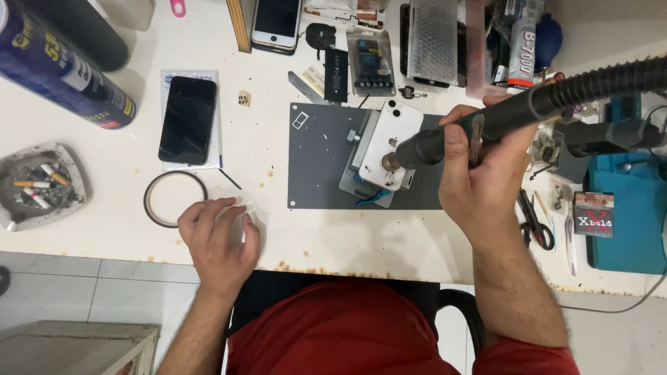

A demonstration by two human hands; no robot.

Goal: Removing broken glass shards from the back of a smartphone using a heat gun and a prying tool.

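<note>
Head view: one white phone (390, 142) lies face down in a clamp on the one grey mat (319, 156), under the hot-air nozzle (417, 149) gripped by the right hand (479, 173). The left hand (219, 239) rests loosely curled on the table (271, 222), holding nothing. Two more phones lie there: a black phone (187, 119) and a white-framed phone (276, 24), with one tape ring (175, 199) and one ashtray (42, 184).

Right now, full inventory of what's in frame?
white phone: 1, back up, clamped in holder on grey mat
hot-air nozzle tool: 1, black, tip over the white phone
black phone: 1, face up on white pad, left of mat
tape ring: 1, brown, near left hand
ashtray: 1, grey, with butts, far left
spray can: 1, blue, top left
scissors: 1, black, right of mat
left hand: empty, flat on table
right hand: grip closed on the tool
</note>
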